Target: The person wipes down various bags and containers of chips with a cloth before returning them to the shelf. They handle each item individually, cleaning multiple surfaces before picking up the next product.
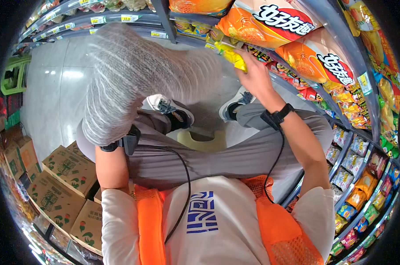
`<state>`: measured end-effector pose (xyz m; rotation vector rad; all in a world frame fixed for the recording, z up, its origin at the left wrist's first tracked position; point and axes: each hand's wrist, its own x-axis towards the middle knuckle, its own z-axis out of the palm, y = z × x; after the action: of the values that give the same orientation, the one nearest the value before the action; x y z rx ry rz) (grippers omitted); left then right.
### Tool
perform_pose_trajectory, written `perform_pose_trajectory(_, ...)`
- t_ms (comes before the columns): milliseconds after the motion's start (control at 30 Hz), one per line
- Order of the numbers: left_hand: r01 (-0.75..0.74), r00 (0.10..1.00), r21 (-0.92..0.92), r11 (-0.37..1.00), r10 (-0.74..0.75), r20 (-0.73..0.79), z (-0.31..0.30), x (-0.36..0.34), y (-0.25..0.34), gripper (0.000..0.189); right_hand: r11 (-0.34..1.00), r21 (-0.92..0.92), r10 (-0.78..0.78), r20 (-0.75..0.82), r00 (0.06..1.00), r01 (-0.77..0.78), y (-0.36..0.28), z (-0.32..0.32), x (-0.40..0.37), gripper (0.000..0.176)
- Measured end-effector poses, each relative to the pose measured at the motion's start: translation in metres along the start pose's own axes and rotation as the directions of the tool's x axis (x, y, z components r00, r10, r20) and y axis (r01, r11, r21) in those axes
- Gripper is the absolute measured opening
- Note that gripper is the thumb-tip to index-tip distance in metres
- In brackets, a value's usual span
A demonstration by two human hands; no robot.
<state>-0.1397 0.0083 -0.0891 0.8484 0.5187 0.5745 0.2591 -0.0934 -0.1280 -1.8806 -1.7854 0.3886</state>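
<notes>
My right hand [256,76] is closed round a small yellow snack packet [233,56], in front of the shelf at the upper right. A black strap with a cable sits on that wrist. Past the strap on my left wrist, grey fabric with white streaks [120,75] covers my left hand. It bends rightward toward the packet and is smeared by motion. The fingers of that hand cannot be made out. Large orange snack bags [270,22] lie just beyond my right hand. Smaller packets [284,73] stand in a row below them.
Cardboard boxes [69,170] are stacked at the left, with a green crate [15,75] farther up. Shelves of bagged snacks [352,163] curve along the right. A pale yellowish stool [202,141] shows between my legs. Price-tagged shelves [127,18] run along the back.
</notes>
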Motion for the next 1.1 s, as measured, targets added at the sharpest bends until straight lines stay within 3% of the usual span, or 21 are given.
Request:
perform_pose_trajectory(100,-0.004,0.999,0.114,0.993,-0.002,0.048,0.001,0.0,0.002,0.052,0.982,0.171,0.048,0.167,0.985,-0.077,-0.037,-0.022,-0.003,0.038)
perform_pose_trajectory(200,-0.081,0.977,0.391,0.917,-0.004,0.213,0.021,0.018,-0.005,0.053,0.894,0.445,0.0,0.128,0.992,-0.057,-0.072,-0.041,-0.003,0.034)
perform_pose_trajectory(267,-0.182,0.958,0.596,0.782,0.004,0.287,0.059,0.033,-0.005,0.053,0.821,0.568,-0.022,0.146,0.989,-0.065,-0.089,-0.05,-0.004,0.034)
perform_pose_trajectory(333,-0.254,0.956,0.745,0.617,0.043,0.29,0.11,0.052,0.0,0.052,0.84,0.543,-0.108,0.138,0.985,0.016,-0.104,-0.06,-0.001,0.035)
perform_pose_trajectory(367,-0.341,0.939,0.799,0.496,0.142,0.312,0.121,0.059,-0.009,0.054,0.848,0.528,-0.151,0.133,0.98,0.059,-0.111,-0.065,-0.002,0.035)
perform_pose_trajectory(400,-0.355,0.935,0.783,0.511,0.186,0.302,0.123,0.06,-0.02,0.055,0.863,0.505,-0.122,0.205,0.971,0.002,-0.116,-0.067,-0.005,0.036)
perform_pose_trajectory(433,-0.369,0.929,0.766,0.527,0.23,0.29,0.125,0.061,-0.026,0.056,0.866,0.499,-0.171,0.203,0.964,0.048,-0.119,-0.069,-0.005,0.036)
perform_pose_trajectory(500,-0.278,0.957,0.771,0.573,0.096,0.274,0.13,0.058,-0.023,0.06,0.863,0.485,-0.267,0.203,0.942,0.14,-0.125,-0.07,-0.004,0.035)
perform_pose_trajectory(533,-0.228,0.965,0.774,0.591,0.028,0.262,0.132,0.057,-0.02,0.062,0.865,0.49,-0.272,0.287,0.919,0.103,-0.125,-0.074,-0.003,0.039)
perform_pose_trajectory(633,-0.356,0.932,0.669,0.653,0.193,0.308,0.135,0.061,-0.021,0.068,0.728,0.669,-0.165,0.379,0.911,-0.147,-0.118,-0.075,-0.004,0.036)
perform_pose_trajectory(733,-0.301,0.94,0.609,0.734,0.12,0.32,0.123,0.056,-0.025,0.073,0.566,0.733,-0.064,0.494,0.867,-0.376,-0.119,-0.083,-0.002,0.034)
perform_pose_trajectory(767,-0.211,0.955,0.577,0.789,0.041,0.293,0.122,0.054,-0.022,0.073,0.516,0.73,-0.024,0.535,0.845,-0.448,-0.119,-0.087,-0.002,0.034)
perform_pose_trajectory(833,-0.019,0.96,0.5,0.866,-0.123,0.25,0.126,0.052,-0.007,0.073,0.489,0.746,-0.015,0.525,0.851,-0.451,-0.115,-0.099,0.009,0.029)
perform_pose_trajectory(867,-0.192,0.935,0.603,0.774,-0.043,0.352,0.116,0.054,-0.014,0.078,0.483,0.745,0.011,0.52,0.854,-0.46,-0.113,-0.102,0.01,0.03)
perform_pose_trajectory(1100,-0.069,0.956,0.564,0.823,-0.106,0.273,0.123,0.053,0.005,0.068,0.469,0.758,0.15,0.438,0.887,-0.453,-0.095,-0.118,0.015,0.027)
